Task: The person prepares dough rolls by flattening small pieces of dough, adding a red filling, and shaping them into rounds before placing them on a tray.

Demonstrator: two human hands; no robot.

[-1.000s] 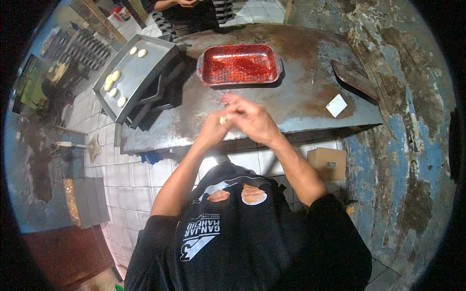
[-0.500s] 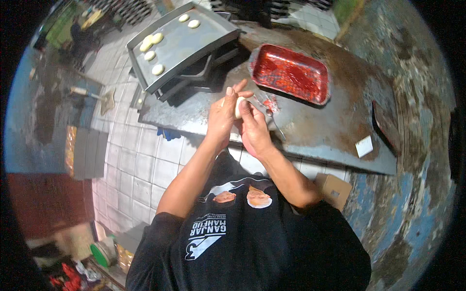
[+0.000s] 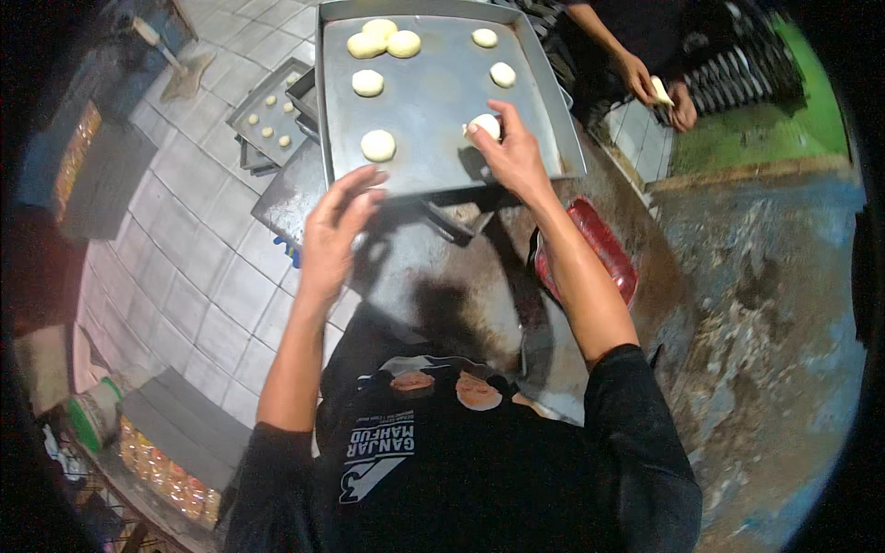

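- Right hand (image 3: pixel 514 158) has moved away from the left hand (image 3: pixel 334 217) and is over the near right part of a tray (image 3: pixel 433 101), carrying a dough ball (image 3: pixel 485 126).
- Right hand: thumb and fingers pinch the dough ball; contact with the tray bottom cannot be told.
- Left hand: fingers spread, slightly bent, just beside the tray's near edge; touch cannot be confirmed.
- Obstruction: right forearm (image 3: pixel 590 286) crosses before a red pan (image 3: pixel 606 253) on the worktop (image 3: pixel 442 304), hiding part of it.
- Surroundings: co-worker's hands (image 3: pixel 682 106), upper right, hold a pale dough piece (image 3: pixel 661 90).
- Tray contents: seven other dough balls (image 3: pixel 378 145), three touching in a far-left cluster, four set apart.
- Second tray (image 3: pixel 275 118), left of the first, also bears pale dough pieces.
- Materials: tray grey metal, raised walls; dough smooth, rounded; worktop stained; wall (image 3: pixel 765 267) patchy, blue and brown; floor (image 3: pixel 212 240) in white tiles.
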